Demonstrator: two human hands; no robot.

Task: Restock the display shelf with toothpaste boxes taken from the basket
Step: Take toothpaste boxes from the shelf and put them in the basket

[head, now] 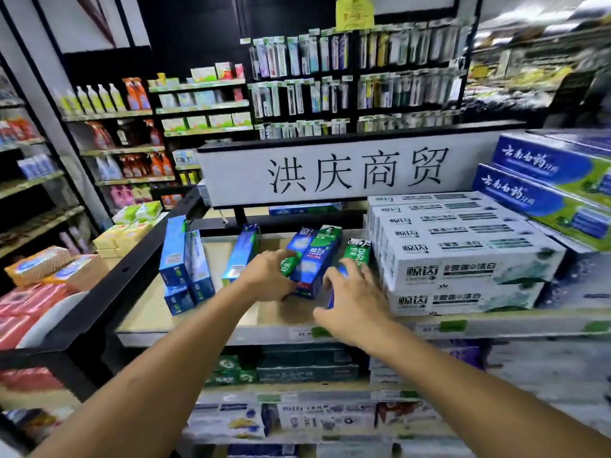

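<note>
head view: beige shop shelf [142, 309] holds toothpaste boxes [314, 262], stocked racks [297, 77] behind.

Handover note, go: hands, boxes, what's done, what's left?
Left hand: grips the leaning blue boxes mid-shelf.
Right hand: holds a green box beside the white box stack.
Done: several boxes are on the top shelf, including upright blue boxes at its left end.
Left: stand these straight and fill the bare stretch of shelf. The basket is not in view.
</note>
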